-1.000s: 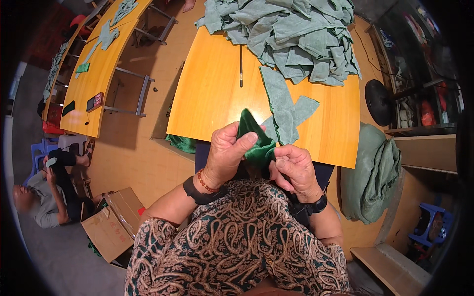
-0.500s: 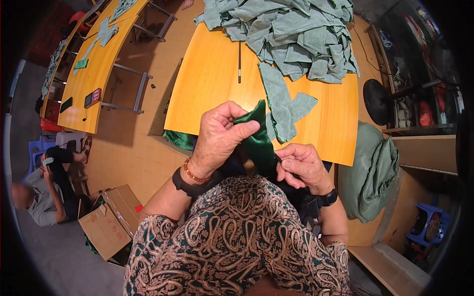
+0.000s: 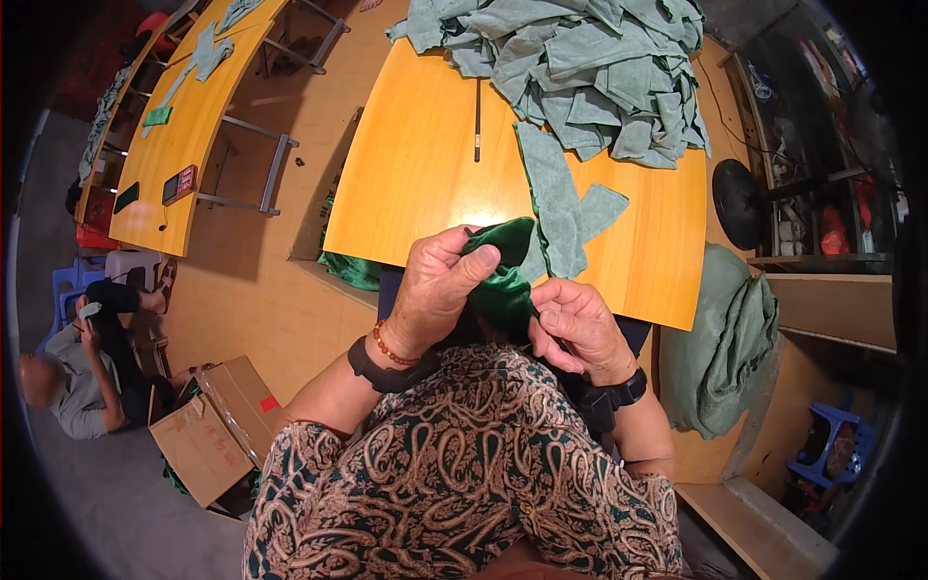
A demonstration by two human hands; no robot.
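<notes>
A shiny dark green velvet-like cloth piece is held up between my hands, just past the near edge of the table. My left hand pinches its upper left side between thumb and fingers; a small dark tip shows by the fingertips. At the cloth's lower right edge, my right hand has thumb and forefinger closed on it. Whether those right fingers also hold a thin dark tool cannot be made out. Beyond them, pale grey-green fabric strips lie crossed on the yellow table.
A big heap of grey-green fabric pieces covers the table's far right. Near it lies a thin dark stick. Left are another yellow table, a cardboard box and a seated person. A green sack stands right.
The green cloth has been lowered and bunched, its raised point no longer upright. My right hand has shifted slightly left, and the dark thin piece by its fingers shows less.
</notes>
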